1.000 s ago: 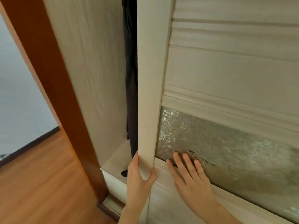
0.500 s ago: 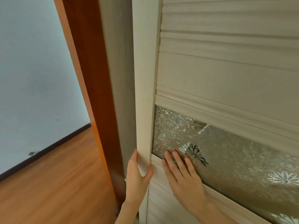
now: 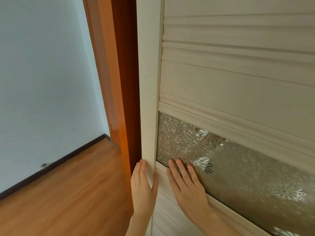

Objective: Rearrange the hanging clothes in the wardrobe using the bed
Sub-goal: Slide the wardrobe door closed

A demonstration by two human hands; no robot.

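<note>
The cream sliding wardrobe door (image 3: 230,82) fills the right of the head view, with a frosted glass panel (image 3: 238,171) printed with flowers across its lower part. Its left edge stands tight against the brown wooden side panel (image 3: 122,82), so the wardrobe's inside and the hanging clothes are hidden. My left hand (image 3: 144,189) wraps the door's left edge, thumb on the front face. My right hand (image 3: 185,184) lies flat with fingers spread on the glass and the rail below it. No bed is in view.
A pale blue wall (image 3: 46,82) is to the left, with a dark skirting board (image 3: 56,166) along its foot. Orange-brown wood floor (image 3: 68,198) runs from the wall to the wardrobe's base.
The door has slid left until the gap closed; the dark hanging garment and the pale inner wall seen a second ago are now covered. Both hands travelled left with the door.
</note>
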